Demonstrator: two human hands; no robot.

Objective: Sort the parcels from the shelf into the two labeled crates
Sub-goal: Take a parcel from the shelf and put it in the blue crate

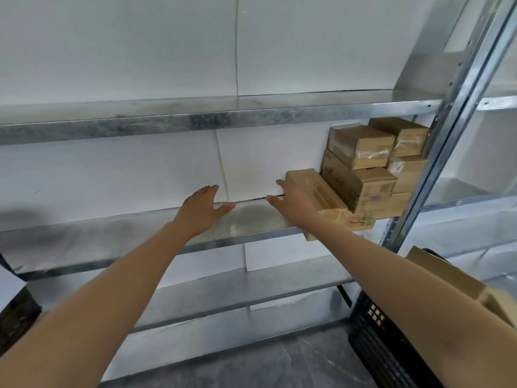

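Note:
Several brown cardboard parcels (361, 148) are stacked at the right end of the metal shelf (112, 233). A long flat parcel (321, 191) lies in front of the stack, its near end jutting over the shelf edge. My right hand (291, 200) reaches over the left side of this parcel with fingers spread and straight, holding nothing. My left hand (202, 212) hovers over the bare shelf to the left, fingers relaxed and empty. A black crate (375, 331) stands at the lower right with cardboard parcels (447, 278) in it.
A galvanized upright post (453, 113) bounds the shelf at the right. Another shelf board (195, 119) runs above and lower ones (223, 289) run below. A dark crate edge (16, 320) shows at the lower left. Grey floor (265, 365) lies beneath.

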